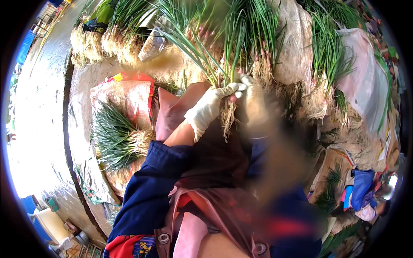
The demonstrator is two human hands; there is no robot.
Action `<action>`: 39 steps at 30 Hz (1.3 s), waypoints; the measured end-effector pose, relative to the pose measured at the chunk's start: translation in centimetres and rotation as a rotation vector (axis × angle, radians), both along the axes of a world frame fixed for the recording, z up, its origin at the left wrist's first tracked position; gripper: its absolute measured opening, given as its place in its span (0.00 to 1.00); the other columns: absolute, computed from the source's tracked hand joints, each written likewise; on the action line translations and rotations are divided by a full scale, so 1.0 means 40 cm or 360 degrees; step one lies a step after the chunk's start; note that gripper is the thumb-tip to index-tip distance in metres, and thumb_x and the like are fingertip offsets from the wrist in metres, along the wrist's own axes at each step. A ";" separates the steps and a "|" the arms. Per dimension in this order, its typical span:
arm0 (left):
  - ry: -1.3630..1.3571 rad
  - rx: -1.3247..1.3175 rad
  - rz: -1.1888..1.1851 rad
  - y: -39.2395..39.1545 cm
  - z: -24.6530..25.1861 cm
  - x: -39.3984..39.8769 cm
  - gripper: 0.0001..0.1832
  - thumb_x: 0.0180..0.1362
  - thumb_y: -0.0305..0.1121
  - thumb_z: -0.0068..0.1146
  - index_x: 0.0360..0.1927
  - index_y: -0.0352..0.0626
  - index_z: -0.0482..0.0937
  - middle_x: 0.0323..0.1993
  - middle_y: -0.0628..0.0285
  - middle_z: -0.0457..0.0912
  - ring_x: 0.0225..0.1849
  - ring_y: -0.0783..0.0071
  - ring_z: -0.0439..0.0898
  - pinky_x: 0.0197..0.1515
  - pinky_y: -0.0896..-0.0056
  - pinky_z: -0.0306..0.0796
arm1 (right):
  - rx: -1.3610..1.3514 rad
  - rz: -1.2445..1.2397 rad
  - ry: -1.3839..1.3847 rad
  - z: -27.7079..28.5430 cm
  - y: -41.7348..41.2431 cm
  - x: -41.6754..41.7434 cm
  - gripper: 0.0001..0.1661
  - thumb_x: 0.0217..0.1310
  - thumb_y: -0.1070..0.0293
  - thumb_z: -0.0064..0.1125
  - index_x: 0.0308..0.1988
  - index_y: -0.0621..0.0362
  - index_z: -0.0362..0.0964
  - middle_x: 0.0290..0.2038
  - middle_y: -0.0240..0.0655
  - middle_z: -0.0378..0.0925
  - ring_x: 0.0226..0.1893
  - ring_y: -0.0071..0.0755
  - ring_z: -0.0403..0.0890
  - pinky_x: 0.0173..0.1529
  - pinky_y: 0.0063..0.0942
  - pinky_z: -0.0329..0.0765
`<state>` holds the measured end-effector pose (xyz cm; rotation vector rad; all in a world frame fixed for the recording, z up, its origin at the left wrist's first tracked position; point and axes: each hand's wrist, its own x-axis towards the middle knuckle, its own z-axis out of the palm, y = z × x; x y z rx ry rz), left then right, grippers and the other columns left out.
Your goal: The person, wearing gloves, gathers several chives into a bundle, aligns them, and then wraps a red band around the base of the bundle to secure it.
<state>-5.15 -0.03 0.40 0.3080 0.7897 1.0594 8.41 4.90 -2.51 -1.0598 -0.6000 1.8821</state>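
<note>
My left hand point(205, 108), in a white glove, grips a few young garlic plants by the stems just above their bulbs. Their long green leaves point(201, 61) fan upward, and the pale roots point(229, 117) hang down over my dark apron point(213, 161). A round pinkish bulb point(233, 98) shows below my fingers. My right hand point(255, 100), gloved too, meets the left at the stems with its fingers curled in on them. A brownish smear on the view blurs its wrist and forearm.
Rooted garlic bunches point(263, 61) line the ground ahead, partly covered by plastic sacks point(361, 71). At left, a bundle of green plants point(117, 138) lies on a red-edged sack point(122, 93). Beyond it runs a dark groove point(67, 113) in the wet floor. A person point(363, 193) sits at lower right.
</note>
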 end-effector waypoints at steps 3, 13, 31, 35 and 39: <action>-0.0065 0.0128 -0.0186 -0.033 0.035 -0.004 0.13 0.60 0.31 0.55 0.45 0.34 0.78 0.34 0.63 0.81 0.31 0.81 0.76 0.32 0.86 0.68 | 0.0166 0.0012 -0.0745 -0.130 -0.029 0.107 0.14 0.63 0.60 0.53 0.40 0.59 0.76 0.28 0.36 0.79 0.22 0.27 0.78 0.31 0.26 0.79; 0.0006 0.0376 0.0515 0.062 0.061 -0.099 0.17 0.60 0.36 0.56 0.47 0.34 0.73 0.18 0.74 0.63 0.25 0.78 0.65 0.37 0.69 0.67 | 0.1285 0.0356 -0.2552 0.058 0.070 0.014 0.26 0.59 0.39 0.50 0.27 0.51 0.74 0.19 0.29 0.74 0.15 0.29 0.72 0.22 0.31 0.67; 0.0402 -0.0109 0.0091 0.037 -0.004 0.018 0.10 0.58 0.35 0.58 0.36 0.39 0.81 0.29 0.66 0.81 0.28 0.80 0.76 0.32 0.80 0.68 | 0.1607 0.0290 -0.2107 0.179 -0.111 0.056 0.05 0.51 0.64 0.62 0.31 0.48 0.75 0.27 0.32 0.79 0.24 0.37 0.80 0.30 0.33 0.77; 0.0302 -0.0034 0.0048 0.006 0.015 0.014 0.10 0.59 0.33 0.56 0.36 0.36 0.81 0.30 0.66 0.81 0.29 0.80 0.76 0.35 0.80 0.69 | 0.1643 0.0467 -0.2359 0.166 -0.022 0.060 0.36 0.53 0.74 0.59 0.61 0.41 0.59 0.43 0.35 0.79 0.28 0.36 0.81 0.34 0.31 0.79; 0.0380 -0.0102 0.0069 -0.009 0.010 0.005 0.12 0.57 0.35 0.59 0.42 0.40 0.81 0.32 0.67 0.83 0.28 0.83 0.77 0.32 0.81 0.71 | 0.1815 0.0547 -0.1775 0.055 0.026 0.065 0.43 0.52 0.75 0.57 0.65 0.36 0.52 0.37 0.35 0.80 0.27 0.38 0.80 0.34 0.34 0.78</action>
